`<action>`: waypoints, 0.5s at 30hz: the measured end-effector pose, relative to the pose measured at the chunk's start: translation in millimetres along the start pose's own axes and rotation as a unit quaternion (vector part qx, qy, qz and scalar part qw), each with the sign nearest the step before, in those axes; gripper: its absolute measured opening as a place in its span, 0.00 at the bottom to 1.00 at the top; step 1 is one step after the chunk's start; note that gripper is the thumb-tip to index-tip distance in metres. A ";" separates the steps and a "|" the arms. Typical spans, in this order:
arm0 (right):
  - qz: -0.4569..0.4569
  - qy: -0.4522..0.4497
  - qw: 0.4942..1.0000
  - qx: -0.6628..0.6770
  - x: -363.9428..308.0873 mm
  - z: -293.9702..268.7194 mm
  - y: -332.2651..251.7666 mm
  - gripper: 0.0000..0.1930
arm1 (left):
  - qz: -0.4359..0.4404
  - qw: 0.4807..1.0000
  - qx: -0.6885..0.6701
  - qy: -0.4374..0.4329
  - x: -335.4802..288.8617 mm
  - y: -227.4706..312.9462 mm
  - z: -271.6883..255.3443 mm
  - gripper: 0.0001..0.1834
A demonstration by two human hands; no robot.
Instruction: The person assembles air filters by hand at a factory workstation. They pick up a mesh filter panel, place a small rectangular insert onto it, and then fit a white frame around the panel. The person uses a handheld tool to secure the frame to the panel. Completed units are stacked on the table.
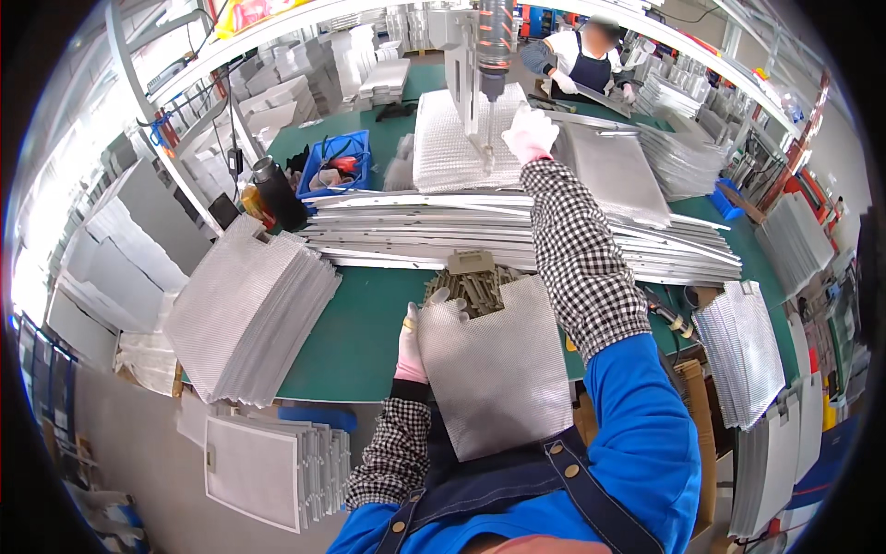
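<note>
My left hand (412,346), in a pale glove, grips the left edge of a silvery mesh filter panel (494,369) near its top corner. The panel is tilted in front of my body and has a rectangular notch in its top edge. Just beyond the notch lies a pile of beige plastic clips (475,292), partly hidden by the panel. My right arm reaches far forward over the metal strips. The gloved right hand (531,135) is closed beside a hanging power screwdriver (495,55); what it holds, if anything, is hidden. Behind the screwdriver stands a stack of mesh panels (443,143).
Long metal frame strips (415,231) lie across the green table (323,337). Stacks of mesh panels stand at left (245,314) and right (738,346). A black bottle (277,192) and a blue basket (360,148) are at back left. A co-worker (586,65) handles a panel across the table.
</note>
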State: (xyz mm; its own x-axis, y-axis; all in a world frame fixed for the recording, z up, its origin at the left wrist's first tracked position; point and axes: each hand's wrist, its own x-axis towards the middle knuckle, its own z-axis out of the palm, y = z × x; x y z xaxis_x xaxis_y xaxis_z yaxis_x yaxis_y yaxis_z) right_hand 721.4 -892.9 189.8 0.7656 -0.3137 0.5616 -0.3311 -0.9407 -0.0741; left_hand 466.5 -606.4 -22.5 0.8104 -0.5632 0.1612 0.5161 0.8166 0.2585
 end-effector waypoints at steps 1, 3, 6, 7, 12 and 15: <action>-0.030 0.111 0.993 -0.005 -5.3 6.2 -3.9 0.21 | -0.002 1.000 0.010 0.013 -0.2 -0.1 3.8 0.38; -0.056 0.254 0.935 0.242 1.1 11.8 -7.6 0.21 | -0.004 0.999 0.029 0.040 -0.6 1.3 12.5 0.36; -0.073 0.205 0.936 0.276 9.7 16.0 0.6 0.21 | -0.001 0.997 0.034 0.064 -1.9 0.9 11.8 0.37; -0.079 0.182 0.938 0.285 11.6 15.7 3.2 0.22 | 0.001 0.997 0.038 0.066 -3.5 2.1 9.9 0.38; -0.077 0.053 0.946 0.311 30.2 10.8 31.4 0.23 | 0.010 0.999 0.044 0.030 -3.9 2.2 9.5 0.39; -0.051 -0.006 0.949 0.312 29.6 9.4 68.1 0.23 | 0.003 0.999 0.036 0.010 -0.4 0.2 7.8 0.40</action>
State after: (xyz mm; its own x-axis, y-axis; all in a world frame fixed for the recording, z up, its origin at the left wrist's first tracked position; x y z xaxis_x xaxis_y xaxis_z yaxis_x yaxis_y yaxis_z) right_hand 726.8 -967.5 193.6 0.7832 -0.2157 0.5832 0.1323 -0.8586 -0.4952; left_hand 464.1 -607.1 -15.1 0.8185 -0.5560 0.1446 0.4915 0.8080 0.3248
